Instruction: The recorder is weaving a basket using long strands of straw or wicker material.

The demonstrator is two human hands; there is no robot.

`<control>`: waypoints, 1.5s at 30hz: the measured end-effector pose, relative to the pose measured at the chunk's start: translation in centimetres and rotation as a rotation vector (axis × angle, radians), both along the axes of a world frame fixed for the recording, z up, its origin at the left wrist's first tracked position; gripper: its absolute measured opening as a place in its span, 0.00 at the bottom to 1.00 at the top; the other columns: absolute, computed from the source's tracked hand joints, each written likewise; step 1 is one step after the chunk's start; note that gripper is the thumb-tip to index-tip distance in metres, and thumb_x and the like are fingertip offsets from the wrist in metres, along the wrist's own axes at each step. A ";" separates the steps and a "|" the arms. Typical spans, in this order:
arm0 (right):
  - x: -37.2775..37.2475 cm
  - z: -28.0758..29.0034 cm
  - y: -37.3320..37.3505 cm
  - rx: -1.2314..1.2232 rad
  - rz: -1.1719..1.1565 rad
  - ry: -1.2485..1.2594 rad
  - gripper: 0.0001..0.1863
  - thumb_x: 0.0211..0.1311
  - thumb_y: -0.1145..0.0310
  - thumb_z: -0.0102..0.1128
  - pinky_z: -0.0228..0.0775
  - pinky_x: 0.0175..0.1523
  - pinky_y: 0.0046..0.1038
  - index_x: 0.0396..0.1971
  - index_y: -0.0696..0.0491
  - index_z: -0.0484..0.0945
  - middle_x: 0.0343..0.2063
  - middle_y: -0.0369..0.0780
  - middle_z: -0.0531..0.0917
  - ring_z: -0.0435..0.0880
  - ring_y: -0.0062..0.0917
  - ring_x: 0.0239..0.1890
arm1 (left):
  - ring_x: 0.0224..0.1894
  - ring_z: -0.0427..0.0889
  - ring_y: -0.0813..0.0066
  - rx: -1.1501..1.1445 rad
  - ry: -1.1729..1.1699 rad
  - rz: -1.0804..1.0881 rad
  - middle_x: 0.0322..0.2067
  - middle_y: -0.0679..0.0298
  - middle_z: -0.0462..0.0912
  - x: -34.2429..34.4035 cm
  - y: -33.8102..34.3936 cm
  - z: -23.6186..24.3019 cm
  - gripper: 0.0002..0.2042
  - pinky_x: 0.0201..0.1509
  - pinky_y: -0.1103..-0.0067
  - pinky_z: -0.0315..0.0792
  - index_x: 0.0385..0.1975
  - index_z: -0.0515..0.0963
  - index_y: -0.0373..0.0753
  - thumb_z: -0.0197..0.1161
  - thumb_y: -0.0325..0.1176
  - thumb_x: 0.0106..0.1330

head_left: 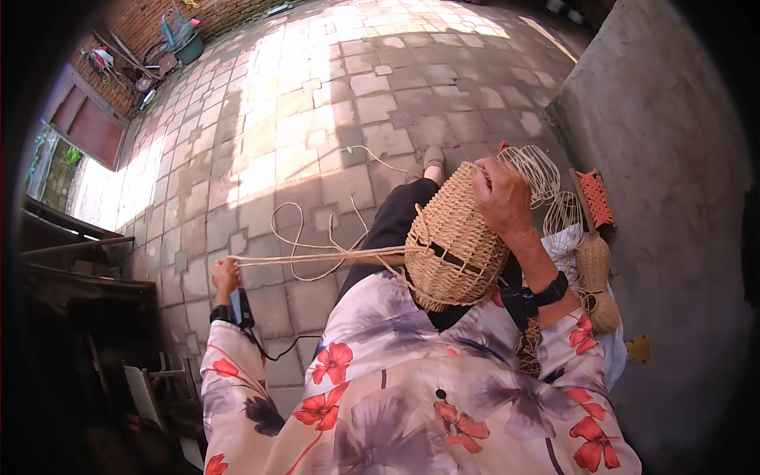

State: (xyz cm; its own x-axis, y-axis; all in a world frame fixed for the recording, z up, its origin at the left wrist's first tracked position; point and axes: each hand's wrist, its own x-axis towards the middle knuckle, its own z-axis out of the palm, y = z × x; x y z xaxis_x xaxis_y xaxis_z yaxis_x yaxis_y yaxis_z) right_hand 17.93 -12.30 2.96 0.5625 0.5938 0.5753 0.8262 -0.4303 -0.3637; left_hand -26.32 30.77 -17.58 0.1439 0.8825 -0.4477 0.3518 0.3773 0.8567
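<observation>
A tan woven basket [453,229] lies tilted across my lap, with a dark slit-like gap in its side. My right hand [504,199] is closed on the upper end of the basket; the fingertips are partly hidden. Stretched far out to the left, my left hand [226,275] is closed around straw-coloured cord [332,256], which runs taut in strands to the basket's side. More of the cord hangs in loose loops [297,229] over the paving beside my leg.
To the right, coils of pale cord [534,170], an orange-red woven piece [595,198] and a small woven item [594,261] sit by a grey wall [665,237]. Dark wooden furniture [87,289] stands left. A green bucket [188,49] stands far off on the paving [372,83].
</observation>
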 end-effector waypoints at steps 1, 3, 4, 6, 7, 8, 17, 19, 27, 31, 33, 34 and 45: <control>0.0 0.2 0.0 0.000 0.006 0.003 0.07 0.58 0.67 0.56 0.71 0.39 0.39 0.28 0.55 0.77 0.26 0.43 0.81 0.80 0.39 0.32 | 0.11 0.66 0.75 0.207 0.301 -0.062 0.13 0.70 0.69 -3.8 0.8 0.8 0.13 0.13 0.71 0.61 0.19 0.69 0.44 0.60 0.43 0.60; -0.2 0.3 -0.2 -0.048 -0.017 0.000 0.06 0.58 0.68 0.55 0.71 0.40 0.39 0.29 0.55 0.78 0.26 0.44 0.81 0.80 0.39 0.32 | 0.11 0.66 0.73 -0.006 0.163 0.211 0.13 0.68 0.71 -6.2 0.9 2.1 0.17 0.14 0.71 0.64 0.20 0.71 0.42 0.60 0.48 0.61; -0.2 0.2 -0.4 -0.050 -0.017 -0.002 0.06 0.58 0.68 0.55 0.71 0.40 0.39 0.29 0.55 0.78 0.26 0.44 0.81 0.80 0.39 0.32 | 0.11 0.66 0.73 -0.009 0.162 0.211 0.13 0.68 0.71 -7.8 1.0 2.7 0.17 0.14 0.71 0.64 0.20 0.71 0.42 0.60 0.48 0.61; 0.0 0.0 -0.6 -0.013 -0.034 0.052 0.07 0.58 0.69 0.55 0.71 0.40 0.38 0.31 0.55 0.79 0.27 0.44 0.82 0.80 0.39 0.32 | 0.13 0.74 0.76 -0.138 -0.110 0.397 0.21 0.66 0.80 -11.2 1.3 3.6 0.15 0.16 0.79 0.69 0.45 0.79 0.43 0.63 0.43 0.62; -0.1 0.2 -0.3 -0.011 -0.017 0.053 0.07 0.58 0.69 0.55 0.71 0.40 0.38 0.31 0.55 0.79 0.27 0.44 0.82 0.80 0.39 0.32 | 0.13 0.74 0.76 -0.135 -0.111 0.414 0.21 0.66 0.80 -12.7 1.3 4.0 0.15 0.16 0.79 0.69 0.45 0.79 0.43 0.63 0.43 0.62; -0.3 0.4 -0.1 -0.003 0.009 0.042 0.07 0.58 0.69 0.55 0.71 0.41 0.38 0.32 0.56 0.79 0.28 0.44 0.82 0.80 0.39 0.33 | 0.14 0.75 0.73 0.039 0.313 0.069 0.19 0.65 0.78 -14.0 1.2 4.4 0.20 0.17 0.76 0.70 0.39 0.80 0.39 0.62 0.51 0.61; -0.9 1.2 -0.6 0.009 0.010 0.013 0.08 0.58 0.70 0.55 0.71 0.42 0.37 0.34 0.57 0.79 0.30 0.45 0.82 0.80 0.39 0.34 | 0.21 0.75 0.75 0.188 0.215 -0.685 0.21 0.59 0.82 13.5 -15.0 12.2 0.17 0.28 0.75 0.72 0.28 0.85 0.36 0.63 0.46 0.57; -0.9 1.3 -0.6 0.006 0.019 0.007 0.08 0.57 0.71 0.55 0.71 0.42 0.37 0.34 0.57 0.79 0.31 0.45 0.82 0.80 0.39 0.35 | 0.21 0.78 0.70 0.137 0.146 -0.870 0.21 0.58 0.82 17.8 -20.2 15.0 0.20 0.30 0.73 0.73 0.25 0.85 0.37 0.60 0.50 0.60; -1.2 1.7 -0.8 0.020 0.004 -0.030 0.09 0.59 0.70 0.56 0.71 0.43 0.37 0.36 0.58 0.79 0.31 0.44 0.82 0.80 0.40 0.36 | 0.24 0.82 0.55 0.369 0.492 -0.922 0.18 0.53 0.82 20.1 -20.4 9.5 0.32 0.34 0.67 0.74 0.20 0.86 0.38 0.50 0.64 0.63; -1.3 1.6 -1.0 -0.001 -0.001 -0.020 0.09 0.59 0.70 0.56 0.71 0.43 0.37 0.36 0.57 0.79 0.31 0.45 0.83 0.80 0.40 0.36 | 0.22 0.78 0.72 -0.379 0.168 -0.727 0.17 0.67 0.78 18.1 -19.4 5.7 0.31 0.33 0.77 0.73 0.25 0.81 0.36 0.53 0.64 0.63; -1.3 1.5 -1.1 -0.001 -0.004 -0.017 0.09 0.59 0.70 0.56 0.71 0.43 0.37 0.36 0.58 0.79 0.32 0.45 0.83 0.80 0.40 0.37 | 0.21 0.75 0.76 -0.512 0.051 -0.690 0.17 0.70 0.76 18.1 -20.0 5.6 0.27 0.31 0.80 0.72 0.25 0.79 0.38 0.55 0.61 0.64; -1.2 1.4 -1.2 -0.001 -0.004 -0.019 0.09 0.59 0.70 0.56 0.71 0.43 0.37 0.36 0.58 0.79 0.32 0.45 0.83 0.80 0.40 0.37 | 0.20 0.73 0.81 -0.642 -0.070 -0.649 0.17 0.74 0.74 18.3 -20.4 5.7 0.24 0.28 0.84 0.70 0.26 0.77 0.40 0.57 0.59 0.64; -0.8 0.8 -1.2 0.005 -0.008 -0.001 0.10 0.59 0.71 0.55 0.72 0.44 0.38 0.38 0.59 0.79 0.34 0.46 0.83 0.81 0.40 0.38 | 0.16 0.68 0.86 -0.696 -0.473 -0.477 0.18 0.73 0.75 19.2 -20.3 4.4 0.12 0.19 0.88 0.63 0.25 0.75 0.45 0.65 0.43 0.64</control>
